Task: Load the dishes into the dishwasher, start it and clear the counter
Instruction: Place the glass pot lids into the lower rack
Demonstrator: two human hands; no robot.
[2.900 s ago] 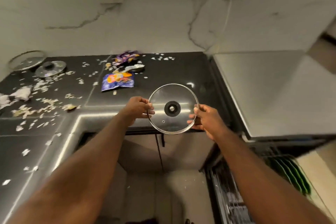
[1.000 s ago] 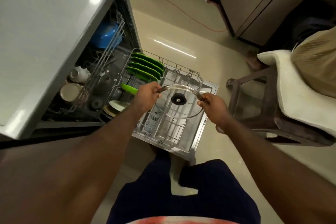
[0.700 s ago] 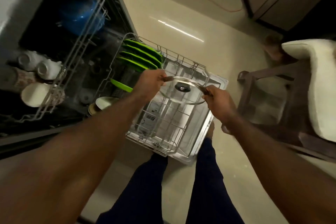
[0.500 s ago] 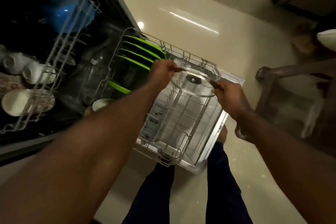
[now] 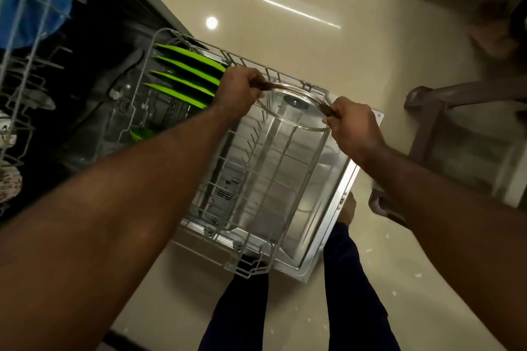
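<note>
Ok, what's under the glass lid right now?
Through the lid: bare tines of the rack and the steel door. The left hand and right hand cover what lies under its edges.

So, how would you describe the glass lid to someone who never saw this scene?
Find the wire rack pulled out over the open dishwasher door. Over its far end, beside the standing green plates, the left hand and right hand hold a round lid by its rim. Unlike them, it is clear glass with a centre knob.
</note>
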